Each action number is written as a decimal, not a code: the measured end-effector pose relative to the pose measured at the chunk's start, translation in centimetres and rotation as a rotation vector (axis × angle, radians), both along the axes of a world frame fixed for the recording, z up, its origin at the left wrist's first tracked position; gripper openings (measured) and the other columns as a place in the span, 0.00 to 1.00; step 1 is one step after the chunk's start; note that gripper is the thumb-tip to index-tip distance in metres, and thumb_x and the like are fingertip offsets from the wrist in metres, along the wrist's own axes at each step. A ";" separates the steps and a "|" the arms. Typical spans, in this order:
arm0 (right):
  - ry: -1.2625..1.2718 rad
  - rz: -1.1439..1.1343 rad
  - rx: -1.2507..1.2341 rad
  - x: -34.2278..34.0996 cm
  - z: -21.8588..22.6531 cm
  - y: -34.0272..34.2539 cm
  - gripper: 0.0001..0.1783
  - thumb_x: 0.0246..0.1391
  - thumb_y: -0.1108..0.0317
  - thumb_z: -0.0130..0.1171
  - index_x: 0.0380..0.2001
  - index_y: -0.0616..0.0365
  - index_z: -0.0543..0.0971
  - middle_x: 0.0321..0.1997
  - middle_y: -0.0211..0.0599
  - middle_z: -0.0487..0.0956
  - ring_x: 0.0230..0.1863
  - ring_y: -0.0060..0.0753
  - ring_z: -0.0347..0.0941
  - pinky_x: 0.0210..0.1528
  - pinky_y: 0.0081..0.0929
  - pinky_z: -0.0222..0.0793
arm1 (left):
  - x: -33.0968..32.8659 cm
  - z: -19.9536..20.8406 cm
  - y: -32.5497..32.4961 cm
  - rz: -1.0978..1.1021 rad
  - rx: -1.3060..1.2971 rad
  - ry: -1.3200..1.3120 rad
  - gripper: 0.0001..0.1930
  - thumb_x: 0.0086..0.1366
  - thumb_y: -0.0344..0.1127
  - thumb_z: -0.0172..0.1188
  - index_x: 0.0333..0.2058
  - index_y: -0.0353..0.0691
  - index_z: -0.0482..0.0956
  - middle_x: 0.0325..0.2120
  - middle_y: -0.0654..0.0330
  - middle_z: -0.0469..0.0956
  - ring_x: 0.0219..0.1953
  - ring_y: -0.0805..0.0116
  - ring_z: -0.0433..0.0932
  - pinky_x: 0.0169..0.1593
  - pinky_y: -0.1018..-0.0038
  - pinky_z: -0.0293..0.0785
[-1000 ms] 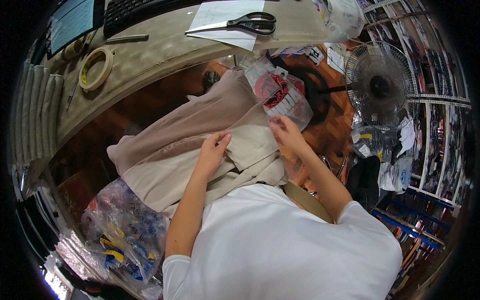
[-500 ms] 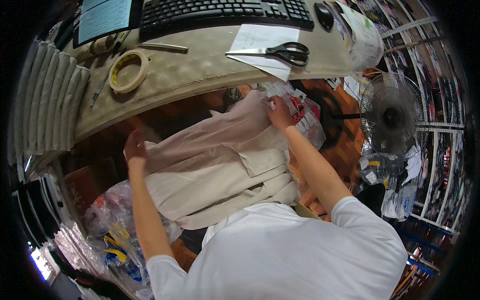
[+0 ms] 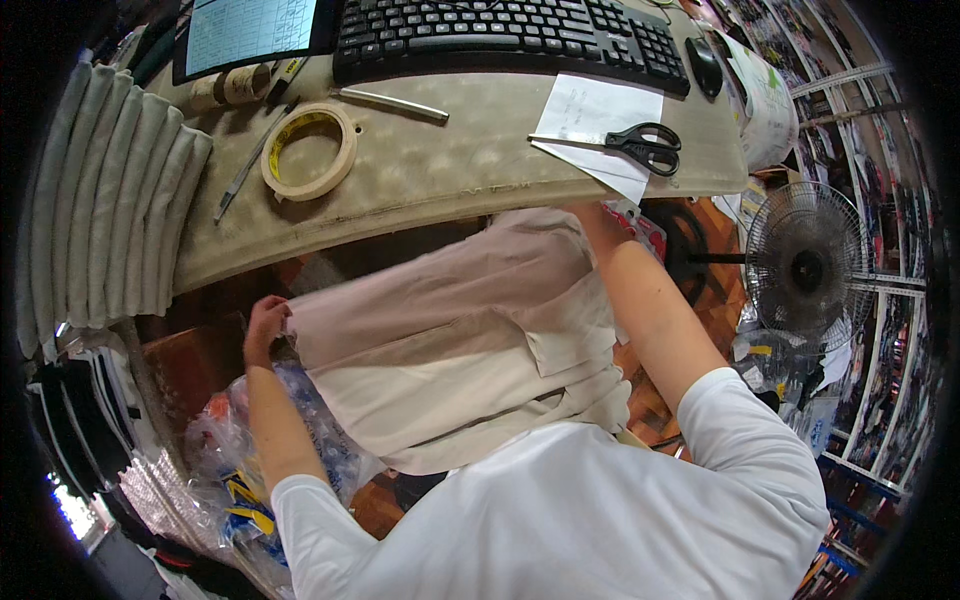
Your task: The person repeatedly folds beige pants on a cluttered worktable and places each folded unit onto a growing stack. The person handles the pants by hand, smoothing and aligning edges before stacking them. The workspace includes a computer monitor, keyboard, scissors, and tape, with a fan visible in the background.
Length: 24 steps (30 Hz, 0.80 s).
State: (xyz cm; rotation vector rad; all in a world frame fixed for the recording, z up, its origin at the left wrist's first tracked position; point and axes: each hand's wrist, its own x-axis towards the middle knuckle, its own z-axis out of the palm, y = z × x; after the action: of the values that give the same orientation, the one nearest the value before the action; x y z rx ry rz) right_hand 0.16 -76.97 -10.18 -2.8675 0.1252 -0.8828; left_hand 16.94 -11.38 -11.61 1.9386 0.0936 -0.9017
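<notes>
A beige cloth garment (image 3: 440, 340) with a seam and a pocket-like flap lies spread across my lap, its far part reaching toward the table edge. My left hand (image 3: 264, 325) pinches its left end at the far corner. At the garment's far right end is my right hand (image 3: 602, 225); the table edge covers its fingers, so their grip does not show. Folds of the cloth bunch up at the near right, against my white shirt.
On the table (image 3: 430, 170) ahead are a keyboard (image 3: 510, 35), a mouse (image 3: 704, 66), scissors (image 3: 645, 148) on paper, a tape roll (image 3: 308, 150) and a metal pen-like rod (image 3: 392, 104). Folded grey cloths (image 3: 110, 200) stand left. A fan (image 3: 806, 268) is right, plastic bags (image 3: 240, 440) lower left.
My left hand has closed on the garment's left end and moved slightly down. My right hand has shifted right, its fingers passing under the table edge. The view has shifted, bringing the table lower.
</notes>
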 end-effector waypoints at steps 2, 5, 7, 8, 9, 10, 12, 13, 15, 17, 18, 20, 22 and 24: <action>0.088 -0.083 0.149 0.3 1.6 -0.4 0.19 0.55 0.66 0.52 0.49 0.58 0.72 0.53 0.46 0.71 0.55 0.44 0.66 0.56 0.37 0.62 | 1.1 3.9 -0.4 -0.089 -0.029 -0.116 0.07 0.53 0.27 0.59 0.32 0.33 0.76 0.23 0.62 0.74 0.31 0.75 0.73 0.34 0.78 0.69; 0.175 -0.185 0.465 2.1 4.5 0.5 0.19 0.53 0.66 0.54 0.50 0.58 0.71 0.52 0.44 0.72 0.54 0.41 0.68 0.56 0.36 0.62 | 1.7 7.6 2.5 -0.289 0.250 -0.448 0.08 0.54 0.29 0.60 0.33 0.34 0.75 0.25 0.61 0.74 0.31 0.72 0.73 0.35 0.76 0.69; 0.165 -0.283 0.660 0.5 7.0 -1.4 0.20 0.53 0.67 0.54 0.50 0.58 0.71 0.50 0.43 0.73 0.52 0.39 0.68 0.56 0.35 0.62 | 2.3 12.9 -1.7 -0.377 0.425 -0.683 0.12 0.53 0.33 0.63 0.35 0.35 0.75 0.31 0.57 0.75 0.34 0.65 0.74 0.41 0.72 0.69; 0.150 -0.319 0.779 0.0 8.0 -1.4 0.20 0.52 0.67 0.55 0.50 0.58 0.71 0.50 0.42 0.73 0.52 0.38 0.69 0.56 0.34 0.62 | 2.6 15.3 -2.6 -0.373 0.507 -0.643 0.12 0.53 0.34 0.63 0.35 0.35 0.74 0.32 0.56 0.75 0.36 0.62 0.74 0.43 0.70 0.69; 0.145 -0.319 0.892 0.3 9.3 -1.1 0.21 0.52 0.67 0.55 0.50 0.58 0.71 0.49 0.41 0.74 0.51 0.37 0.69 0.56 0.33 0.62 | 2.1 16.8 -2.6 -0.353 0.599 -0.600 0.13 0.53 0.34 0.63 0.35 0.34 0.74 0.32 0.54 0.75 0.37 0.60 0.75 0.44 0.69 0.69; 0.126 -0.330 1.003 -0.2 10.5 -0.9 0.21 0.52 0.68 0.56 0.50 0.58 0.71 0.49 0.41 0.74 0.51 0.36 0.69 0.56 0.33 0.62 | 2.1 16.1 -0.9 -0.299 0.544 -0.740 0.15 0.54 0.35 0.63 0.36 0.33 0.73 0.33 0.53 0.75 0.38 0.59 0.74 0.46 0.69 0.68; 0.112 -0.340 1.167 -3.0 13.1 -0.2 0.22 0.51 0.68 0.57 0.51 0.58 0.71 0.48 0.39 0.75 0.50 0.34 0.70 0.55 0.32 0.62 | -0.2 15.6 2.0 -0.185 0.411 -0.864 0.17 0.55 0.35 0.62 0.40 0.31 0.73 0.37 0.51 0.74 0.41 0.59 0.72 0.50 0.70 0.66; 0.112 -0.333 1.218 -5.2 14.7 -0.2 0.22 0.50 0.68 0.57 0.51 0.58 0.71 0.47 0.39 0.75 0.49 0.33 0.70 0.55 0.31 0.62 | -1.8 17.1 2.8 -0.130 0.327 -0.848 0.18 0.56 0.34 0.61 0.43 0.31 0.72 0.39 0.51 0.73 0.43 0.59 0.71 0.51 0.71 0.65; 0.189 -0.154 1.252 -12.1 16.6 -1.5 0.19 0.48 0.70 0.59 0.46 0.59 0.74 0.42 0.29 0.76 0.43 0.24 0.70 0.48 0.24 0.65 | -8.0 20.2 2.9 0.003 0.198 -0.845 0.20 0.60 0.30 0.57 0.51 0.34 0.69 0.49 0.53 0.71 0.48 0.65 0.69 0.53 0.73 0.63; 0.242 -0.249 1.383 -18.0 20.3 1.3 0.14 0.47 0.72 0.59 0.40 0.57 0.76 0.36 0.25 0.75 0.38 0.19 0.69 0.41 0.19 0.66 | -16.4 23.1 3.4 0.179 0.151 -0.763 0.25 0.63 0.33 0.56 0.57 0.34 0.64 0.57 0.54 0.65 0.54 0.62 0.66 0.59 0.69 0.59; 0.237 -0.310 1.391 -21.0 21.0 2.5 0.13 0.48 0.72 0.58 0.40 0.57 0.76 0.35 0.25 0.76 0.36 0.18 0.69 0.38 0.18 0.65 | -20.1 22.2 4.6 0.117 0.146 -0.819 0.26 0.62 0.34 0.57 0.58 0.36 0.63 0.59 0.54 0.64 0.57 0.61 0.65 0.60 0.68 0.58; 0.311 -0.270 1.440 -26.2 18.8 3.8 0.11 0.51 0.67 0.58 0.39 0.55 0.76 0.34 0.26 0.76 0.35 0.18 0.69 0.35 0.19 0.67 | -29.3 16.2 9.9 0.491 -0.546 -0.289 0.22 0.62 0.44 0.57 0.50 0.37 0.70 0.50 0.56 0.72 0.54 0.61 0.68 0.59 0.66 0.62; 0.534 -0.413 1.535 -28.2 15.9 4.4 0.13 0.54 0.61 0.57 0.40 0.55 0.76 0.34 0.26 0.75 0.36 0.19 0.69 0.36 0.19 0.66 | -32.6 11.1 10.1 0.594 -0.996 0.072 0.19 0.63 0.47 0.54 0.46 0.40 0.72 0.46 0.57 0.74 0.51 0.61 0.70 0.57 0.63 0.63; 0.667 -0.513 1.501 -28.2 12.0 4.1 0.18 0.55 0.54 0.56 0.42 0.55 0.76 0.35 0.25 0.75 0.35 0.20 0.69 0.37 0.19 0.65 | -31.8 6.4 10.6 0.673 -1.007 0.340 0.23 0.64 0.57 0.48 0.42 0.40 0.71 0.42 0.59 0.72 0.49 0.62 0.68 0.58 0.64 0.56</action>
State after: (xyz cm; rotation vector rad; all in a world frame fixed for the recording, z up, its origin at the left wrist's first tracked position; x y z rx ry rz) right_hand -28.02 -72.84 1.77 -1.5141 1.0601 0.2331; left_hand -14.90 -0.73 -5.19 0.7222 0.3839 -0.6106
